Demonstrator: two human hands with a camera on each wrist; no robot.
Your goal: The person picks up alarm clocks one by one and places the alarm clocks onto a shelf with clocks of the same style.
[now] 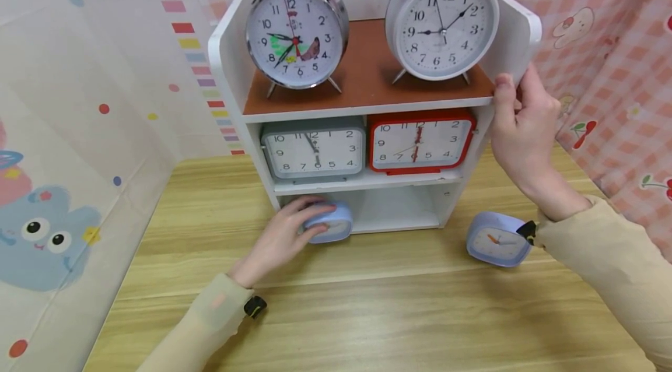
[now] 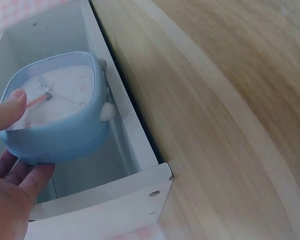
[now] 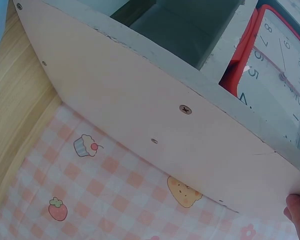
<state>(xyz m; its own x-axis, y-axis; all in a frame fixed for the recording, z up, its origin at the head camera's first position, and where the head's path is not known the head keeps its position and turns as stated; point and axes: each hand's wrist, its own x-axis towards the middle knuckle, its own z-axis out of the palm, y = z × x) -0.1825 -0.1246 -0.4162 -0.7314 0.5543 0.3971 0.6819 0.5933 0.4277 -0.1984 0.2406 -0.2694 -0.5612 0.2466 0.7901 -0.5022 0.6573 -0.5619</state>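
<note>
My left hand (image 1: 280,238) grips a small light-blue alarm clock (image 1: 338,221) at the front of the white shelf's (image 1: 396,209) bottom left opening. In the left wrist view, the thumb lies over the face of this clock (image 2: 65,137) and the fingertips are under its side; it is tilted and partly inside the compartment. My right hand (image 1: 527,136) holds the shelf's right side by its front edge, near the brown top board (image 1: 367,63). In the right wrist view, fingertips show at the edge of the side panel (image 3: 115,85).
A second light-blue clock (image 1: 499,241) stands on the wooden table (image 1: 367,308), right of the shelf. Silver (image 1: 294,39) and white (image 1: 446,28) twin-bell clocks stand on top. Grey (image 1: 315,150) and red (image 1: 420,144) rectangular clocks fill the middle level. Patterned cloth (image 1: 630,144) hangs around.
</note>
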